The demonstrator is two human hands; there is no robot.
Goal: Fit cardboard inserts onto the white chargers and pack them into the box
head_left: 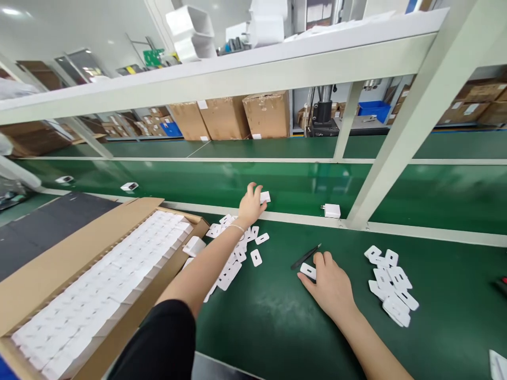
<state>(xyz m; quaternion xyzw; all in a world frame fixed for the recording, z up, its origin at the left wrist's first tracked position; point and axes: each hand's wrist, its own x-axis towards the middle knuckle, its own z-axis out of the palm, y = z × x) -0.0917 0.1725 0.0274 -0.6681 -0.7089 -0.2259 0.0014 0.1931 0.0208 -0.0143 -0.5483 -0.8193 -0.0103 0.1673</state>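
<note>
My left hand (pixel 250 207) reaches over the rail to the green belt, its thumb and fingers closed around a small white power adapter (pixel 265 197). Below that wrist, loose white slotted cover plates (pixel 256 257) lie scattered on the green table. Near the table's middle, my right hand (pixel 331 285) pinches one white slotted plate (pixel 308 271) at its edge. Dark tweezers (pixel 306 256) lie just beyond it. Another white adapter (pixel 331 210), its prongs pointing left, rests on the belt to the right. A second pile of slotted plates (pixel 392 285) sits right of my right hand.
An open cardboard box (pixel 138 285) on the left holds rows of white adapters. One adapter (pixel 194 246) stands beside it. More adapters (pixel 129 186) sit farther left on the belt. A slanted white post (pixel 407 116) and an overhead shelf (pixel 222 74) frame the work area.
</note>
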